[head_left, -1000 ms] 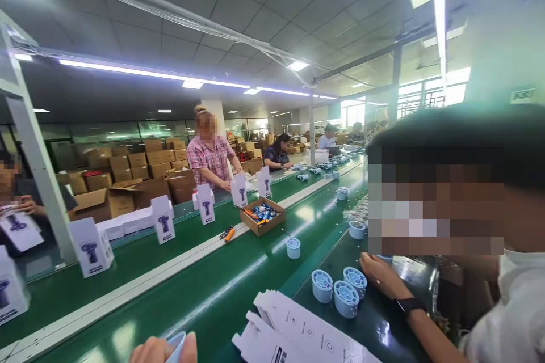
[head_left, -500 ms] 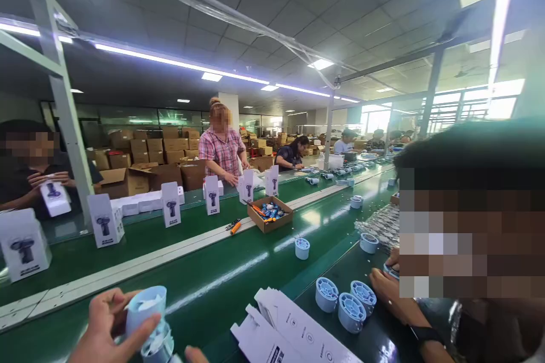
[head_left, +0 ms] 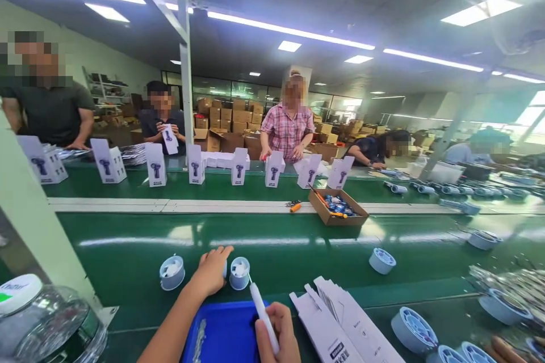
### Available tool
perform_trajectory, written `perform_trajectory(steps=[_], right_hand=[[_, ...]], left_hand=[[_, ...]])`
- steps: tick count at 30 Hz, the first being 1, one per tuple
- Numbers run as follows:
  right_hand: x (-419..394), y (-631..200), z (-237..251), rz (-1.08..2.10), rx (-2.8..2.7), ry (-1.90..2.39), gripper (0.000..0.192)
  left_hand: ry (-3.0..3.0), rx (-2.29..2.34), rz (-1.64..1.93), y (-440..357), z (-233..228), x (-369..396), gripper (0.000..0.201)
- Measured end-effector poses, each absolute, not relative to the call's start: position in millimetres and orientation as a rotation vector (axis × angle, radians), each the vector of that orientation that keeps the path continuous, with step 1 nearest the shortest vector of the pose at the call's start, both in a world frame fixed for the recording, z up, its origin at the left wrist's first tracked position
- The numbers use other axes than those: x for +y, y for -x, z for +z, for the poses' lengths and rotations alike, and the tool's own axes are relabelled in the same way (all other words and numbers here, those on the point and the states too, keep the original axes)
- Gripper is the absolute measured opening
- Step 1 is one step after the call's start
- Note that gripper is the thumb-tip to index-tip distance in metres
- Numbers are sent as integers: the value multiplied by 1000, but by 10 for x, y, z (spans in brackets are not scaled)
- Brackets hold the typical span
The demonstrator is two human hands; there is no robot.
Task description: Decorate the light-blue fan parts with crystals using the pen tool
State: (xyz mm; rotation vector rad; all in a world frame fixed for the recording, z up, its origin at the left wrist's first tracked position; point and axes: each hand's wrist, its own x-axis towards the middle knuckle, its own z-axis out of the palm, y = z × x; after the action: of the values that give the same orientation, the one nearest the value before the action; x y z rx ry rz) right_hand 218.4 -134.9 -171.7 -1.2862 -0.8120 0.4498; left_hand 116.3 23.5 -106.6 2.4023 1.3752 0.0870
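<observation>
My left hand [head_left: 212, 270] reaches over the green belt [head_left: 140, 238], fingers curled over a light-blue round housing [head_left: 225, 268] that it mostly hides. Beside it stands another light-blue housing [head_left: 239, 273] with white fan blades inside. My right hand [head_left: 279, 332] grips a white pen-shaped tool [head_left: 263, 313]. Its thin tip is at the right rim of that second housing; whether it touches I cannot tell. Left of my left hand sits a third housing with white blades [head_left: 172, 272]. Below my hands lies a blue tray [head_left: 230, 329] with a clear plastic strip in it.
Flattened white cartons [head_left: 340, 323] lie to my right, near blue ring parts [head_left: 414, 329] and a co-worker's hand. At left are a clear jar [head_left: 51, 317] and a metal post [head_left: 38, 227]. Across the belt stand white boxes [head_left: 157, 164], a carton of tools [head_left: 338, 207] and several people.
The view has swung left. My left hand has lowered a blue housing from in front of me to the belt. My right hand now shows with the white tool.
</observation>
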Motion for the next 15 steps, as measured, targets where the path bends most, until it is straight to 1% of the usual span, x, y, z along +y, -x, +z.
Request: perform_trajectory(steps=[3, 5, 8, 10, 13, 15], right_hand=[[-1414, -2198, -1702, 476, -842, 1320, 36], [-1456, -2207, -1663, 471, -845, 1333, 32], [-1501, -2222, -1602, 469, -844, 1327, 28], [-1517, -2230, -1580, 490, -899, 1300, 25], [-1525, -2232, -1588, 579, -1022, 1211, 22], [-1527, -2221, -1616, 679, -1076, 1158, 22]], left_hand=[[-2318, 1270, 116, -1164, -1024, 218, 76], [-2281, 1307, 119, -1124, -998, 241, 73], [-2247, 1363, 97, -1034, -991, 307, 61], [-2228, 1303, 145, -992, -1010, 338, 54], [-2297, 1250, 273, -1005, -1056, 325, 46], [-2390, 1280, 271, -1064, -1086, 283, 45]])
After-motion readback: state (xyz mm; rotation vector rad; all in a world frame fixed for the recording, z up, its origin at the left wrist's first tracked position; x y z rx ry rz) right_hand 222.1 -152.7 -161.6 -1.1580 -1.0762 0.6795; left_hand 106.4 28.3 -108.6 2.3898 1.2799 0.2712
